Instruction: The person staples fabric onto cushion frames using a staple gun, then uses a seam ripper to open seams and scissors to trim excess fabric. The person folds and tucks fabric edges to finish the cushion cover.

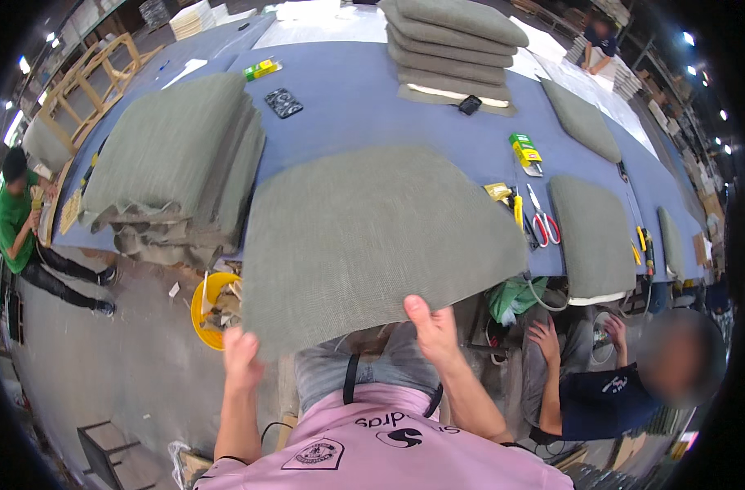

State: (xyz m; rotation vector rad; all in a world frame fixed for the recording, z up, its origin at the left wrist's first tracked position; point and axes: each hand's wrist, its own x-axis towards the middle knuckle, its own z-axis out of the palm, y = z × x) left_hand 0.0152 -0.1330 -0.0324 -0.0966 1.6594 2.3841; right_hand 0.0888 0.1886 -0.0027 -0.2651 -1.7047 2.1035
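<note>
Head: fabric (pixel 381 237), near edge in hands (pixel 243 358) (pixel 438 333)

One held cloth (pixel 372 237), two yellow-green packets (pixel 526 155), one bucket (pixel 199 309), scissors (pixel 542 216) (a single pair)

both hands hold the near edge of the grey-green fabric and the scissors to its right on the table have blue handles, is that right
The colour is wrong: the head view shows red-handled scissors, not blue. The left hand and right hand do hold the grey-green fabric by its near edge.
</note>
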